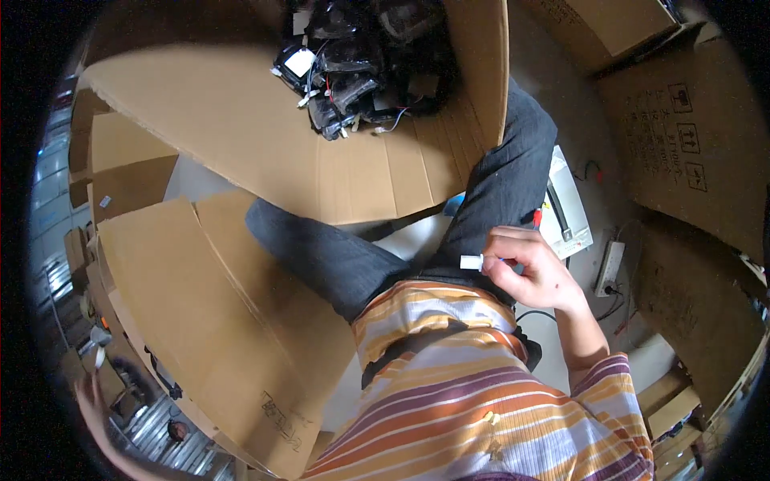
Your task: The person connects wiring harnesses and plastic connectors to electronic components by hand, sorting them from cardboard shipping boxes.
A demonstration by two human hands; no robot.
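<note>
Fingers of the left hand point(90, 397) are being held out at far lower left, near a small white object of unclear shape point(99, 357); too blurred there, so whether anything is being grasped cannot be told. Silvery, strip-like items point(152, 437) are being overlooked by that forearm, just to its right.

Next along, floor space is being taken up by a large, flat brown cardboard panel point(184, 297), hand-marked in black. Dark grey trousers point(321, 248) are being overlapped at the left knee by an open brown cardboard carton point(241, 104). Inside it, black bundles wrapped in clear plastic point(353, 56) are being contained, thin wires with pale connectors trailing out.

Over the lap, right of centre, a small white block-shaped piece point(470, 262) is being pinched between thumb and forefinger of the right hand point(525, 268), remaining fingers curled in. A slim red tip point(537, 216) is being shown just above the knuckles; whether it is being gripped too cannot be told.

Beyond the wrist, a white box with a black handle point(579, 210) and a long white power strip point(610, 268) are being flanked by a tall brown carton printed with dark symbols point(674, 88).
</note>
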